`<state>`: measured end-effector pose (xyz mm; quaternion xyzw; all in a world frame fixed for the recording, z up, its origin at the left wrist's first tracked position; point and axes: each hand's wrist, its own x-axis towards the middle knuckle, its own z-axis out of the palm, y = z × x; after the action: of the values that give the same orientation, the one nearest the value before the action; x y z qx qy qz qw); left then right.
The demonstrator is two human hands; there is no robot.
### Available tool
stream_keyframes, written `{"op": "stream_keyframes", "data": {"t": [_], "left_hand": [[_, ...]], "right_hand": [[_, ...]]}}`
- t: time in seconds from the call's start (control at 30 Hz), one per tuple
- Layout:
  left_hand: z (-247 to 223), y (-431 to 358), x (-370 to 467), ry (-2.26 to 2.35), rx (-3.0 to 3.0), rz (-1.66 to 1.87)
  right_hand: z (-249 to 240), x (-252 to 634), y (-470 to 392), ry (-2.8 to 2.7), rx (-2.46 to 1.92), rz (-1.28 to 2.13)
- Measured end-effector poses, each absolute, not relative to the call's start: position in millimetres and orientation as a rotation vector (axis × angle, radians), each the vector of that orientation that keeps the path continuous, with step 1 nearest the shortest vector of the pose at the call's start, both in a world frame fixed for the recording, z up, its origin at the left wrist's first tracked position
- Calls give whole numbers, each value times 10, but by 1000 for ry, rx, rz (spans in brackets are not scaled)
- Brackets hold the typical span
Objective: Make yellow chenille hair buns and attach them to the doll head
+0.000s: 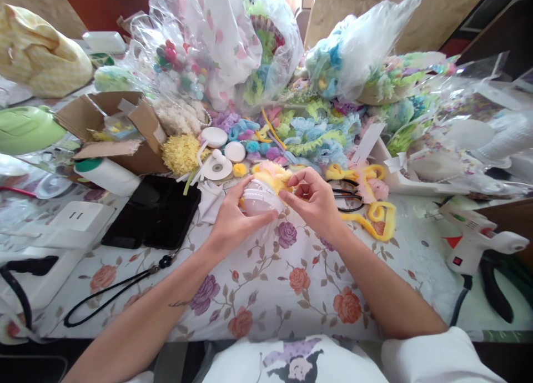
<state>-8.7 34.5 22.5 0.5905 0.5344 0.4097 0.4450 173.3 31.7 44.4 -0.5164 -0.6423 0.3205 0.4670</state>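
In the head view, a small white cup-like piece (259, 200) with a lacy band lies tilted in my left hand (237, 208), whose fingers and thumb wrap round its side and bottom. Fluffy yellow and pale pink trim (271, 175) covers its far end. My right hand (310, 197) pinches at the edge of this yellow trim, thumb and forefinger together. Right of that hand lie black-handled scissors (347, 194), partly hidden, and a curled yellow fuzzy strip (381, 219). Beyond the hands are a white ribbon spool (216, 165) and a small yellow pompom (239, 170).
A glue gun (470, 238) stands at the right. At the left are a black phone (152, 213) with a wrist strap, a white bottle (108, 175), a cardboard box (110, 108) and a power strip (62, 261). Colourful trims (316, 130) and plastic bags (353, 55) crowd the back.
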Motion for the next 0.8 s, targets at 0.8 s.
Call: {"op": "stream_keyframes", "data": {"t": [0.8], "left_hand": [[155,332,-95,1292,1534,1113]], "right_hand": [[567,1782,309,-1452,-1385,1035]]}}
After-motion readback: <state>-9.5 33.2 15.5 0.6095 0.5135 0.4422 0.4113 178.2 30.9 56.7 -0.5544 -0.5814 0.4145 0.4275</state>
